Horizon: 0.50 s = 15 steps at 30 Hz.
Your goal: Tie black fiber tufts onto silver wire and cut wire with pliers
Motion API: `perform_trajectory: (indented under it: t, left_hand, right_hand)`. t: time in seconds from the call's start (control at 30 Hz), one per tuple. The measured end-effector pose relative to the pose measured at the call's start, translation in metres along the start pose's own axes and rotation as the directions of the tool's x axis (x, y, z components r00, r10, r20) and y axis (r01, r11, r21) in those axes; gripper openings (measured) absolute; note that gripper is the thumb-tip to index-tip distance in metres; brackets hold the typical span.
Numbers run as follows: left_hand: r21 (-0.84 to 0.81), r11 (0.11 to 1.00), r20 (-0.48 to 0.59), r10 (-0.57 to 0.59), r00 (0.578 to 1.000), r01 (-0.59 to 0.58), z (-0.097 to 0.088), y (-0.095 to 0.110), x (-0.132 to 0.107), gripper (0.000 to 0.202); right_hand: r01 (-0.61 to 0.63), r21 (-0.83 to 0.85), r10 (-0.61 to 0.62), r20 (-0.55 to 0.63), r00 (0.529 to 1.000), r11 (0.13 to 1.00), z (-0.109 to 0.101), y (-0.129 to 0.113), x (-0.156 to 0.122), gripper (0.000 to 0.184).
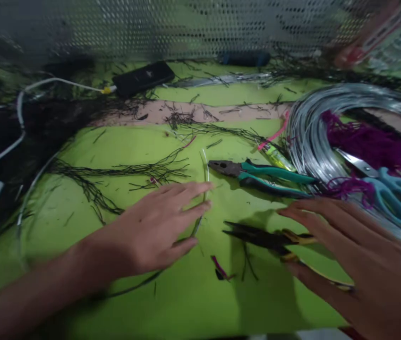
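My left hand (150,224) lies palm down over the green surface, its fingers stretched and slightly apart. A thin silver wire (206,165) runs beneath its fingertips and curves back under the wrist; I cannot tell how firmly they press it. On the right, my right hand (366,264) is spread around the yellow handles of dark long-nose pliers (257,235), thumb below and fingers above, without a visible grip. Their jaws point left toward the wire. Just above them lie combination pliers (274,178) with green and black handles.
A big coil of silver wire (306,127) sits at the right, with purple yarn (370,141) and light-blue scissors (395,193) over it. Near it is a yellow-green lighter (276,156). Black thread bundles (115,171) lie left. A black phone (143,79) with a white cable (21,113) is behind.
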<state>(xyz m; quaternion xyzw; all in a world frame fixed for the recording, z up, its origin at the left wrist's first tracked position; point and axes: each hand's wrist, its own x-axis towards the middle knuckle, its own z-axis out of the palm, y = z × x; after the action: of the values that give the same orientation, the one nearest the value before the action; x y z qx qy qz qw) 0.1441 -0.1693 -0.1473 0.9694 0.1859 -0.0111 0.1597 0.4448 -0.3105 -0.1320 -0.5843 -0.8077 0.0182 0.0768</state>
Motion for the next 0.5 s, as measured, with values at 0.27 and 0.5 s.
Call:
perform_trajectory:
  t: [0.27, 0.5]
  left_hand:
    - [-0.079, 0.978, -0.166, -0.204, 0.965, 0.194, -0.034, 0.083, -0.029, 0.052]
    - [-0.018, 0.852, -0.492, -0.463, 0.738, 0.523, -0.064, 0.131, -0.051, 0.031]
  right_hand:
    - [0.551, 0.197, -0.543, -0.096, 0.834, 0.811, -0.018, -0.007, 0.106, 0.029]
    - [0.700, 0.484, -0.674, -0.265, 0.689, 0.525, -0.036, -0.021, 0.132, 0.015]
